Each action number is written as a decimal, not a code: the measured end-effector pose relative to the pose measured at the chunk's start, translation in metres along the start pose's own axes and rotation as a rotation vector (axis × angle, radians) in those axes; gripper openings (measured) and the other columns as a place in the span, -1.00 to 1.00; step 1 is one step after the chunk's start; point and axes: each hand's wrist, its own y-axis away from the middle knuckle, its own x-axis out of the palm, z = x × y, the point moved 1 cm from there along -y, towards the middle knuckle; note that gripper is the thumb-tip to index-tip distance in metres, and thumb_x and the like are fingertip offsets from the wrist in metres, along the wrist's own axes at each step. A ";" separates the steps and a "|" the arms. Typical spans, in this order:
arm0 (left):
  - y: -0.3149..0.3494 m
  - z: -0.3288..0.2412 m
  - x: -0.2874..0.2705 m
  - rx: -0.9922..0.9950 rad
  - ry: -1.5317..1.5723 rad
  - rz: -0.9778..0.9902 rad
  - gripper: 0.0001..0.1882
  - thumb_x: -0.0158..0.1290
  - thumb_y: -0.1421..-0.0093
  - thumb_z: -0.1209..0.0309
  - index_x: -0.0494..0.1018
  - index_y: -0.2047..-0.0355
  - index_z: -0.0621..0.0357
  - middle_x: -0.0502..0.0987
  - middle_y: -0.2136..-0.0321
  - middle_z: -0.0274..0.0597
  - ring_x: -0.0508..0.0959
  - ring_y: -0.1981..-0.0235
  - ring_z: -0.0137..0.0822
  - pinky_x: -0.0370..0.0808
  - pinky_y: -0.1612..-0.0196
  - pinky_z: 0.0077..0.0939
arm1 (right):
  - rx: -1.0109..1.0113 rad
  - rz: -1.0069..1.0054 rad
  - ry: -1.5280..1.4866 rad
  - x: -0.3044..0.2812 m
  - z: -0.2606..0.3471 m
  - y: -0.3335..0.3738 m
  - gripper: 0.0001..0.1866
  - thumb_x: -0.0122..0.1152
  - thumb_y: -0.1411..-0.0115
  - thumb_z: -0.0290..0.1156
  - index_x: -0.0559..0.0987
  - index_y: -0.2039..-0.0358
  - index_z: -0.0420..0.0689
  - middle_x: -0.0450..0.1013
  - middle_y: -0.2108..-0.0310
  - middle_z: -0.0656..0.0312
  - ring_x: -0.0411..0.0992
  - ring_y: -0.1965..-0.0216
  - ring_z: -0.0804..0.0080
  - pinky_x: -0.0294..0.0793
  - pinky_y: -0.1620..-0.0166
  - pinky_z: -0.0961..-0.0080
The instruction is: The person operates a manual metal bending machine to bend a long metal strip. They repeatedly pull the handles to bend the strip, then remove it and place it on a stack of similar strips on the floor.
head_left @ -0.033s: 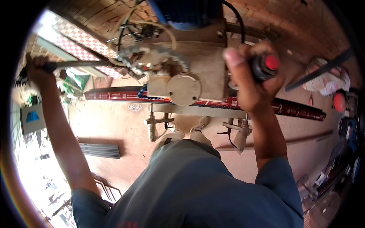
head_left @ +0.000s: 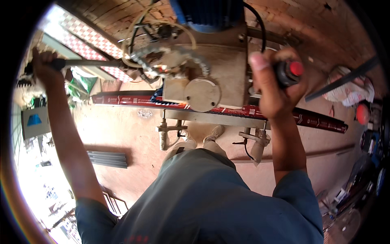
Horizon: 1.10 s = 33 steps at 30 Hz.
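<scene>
My left hand (head_left: 44,67) grips the long lever bar (head_left: 87,63) out at the machine's (head_left: 211,77) left, while my right hand (head_left: 276,87) wraps, seemingly firmly, a black red-buttoned handle (head_left: 289,72).

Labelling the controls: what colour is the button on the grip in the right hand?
Red button, on a black grip; head view.
</scene>
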 end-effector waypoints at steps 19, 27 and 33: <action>0.288 0.173 -0.067 -0.471 -0.383 0.852 -0.40 0.32 -0.02 0.24 0.40 0.01 0.31 0.58 0.30 -0.10 0.59 0.29 -0.32 0.51 0.22 -0.41 | 0.163 -0.095 0.015 0.019 0.017 -0.002 -0.69 0.10 -0.24 -0.51 0.27 0.62 -0.09 0.15 0.74 0.33 0.16 0.71 0.52 0.18 0.56 0.53; 0.285 0.195 -0.061 -0.429 -0.400 0.881 -0.63 0.26 -0.04 0.34 0.46 0.20 0.27 0.57 0.52 -0.02 0.58 0.49 -0.06 0.49 0.37 -0.30 | 0.177 -0.085 -0.007 0.030 0.024 -0.001 -0.72 0.11 -0.21 -0.51 0.29 0.62 -0.12 0.18 0.74 0.32 0.16 0.72 0.51 0.19 0.57 0.50; 0.284 0.205 -0.064 -0.222 -0.536 0.843 -0.69 0.25 -0.07 0.32 0.41 0.33 0.27 0.59 0.52 -0.03 0.58 0.51 -0.01 0.47 0.40 -0.26 | 0.179 -0.099 0.005 0.030 0.022 -0.002 -0.69 0.12 -0.22 -0.48 0.29 0.65 -0.09 0.17 0.74 0.32 0.16 0.71 0.50 0.18 0.55 0.48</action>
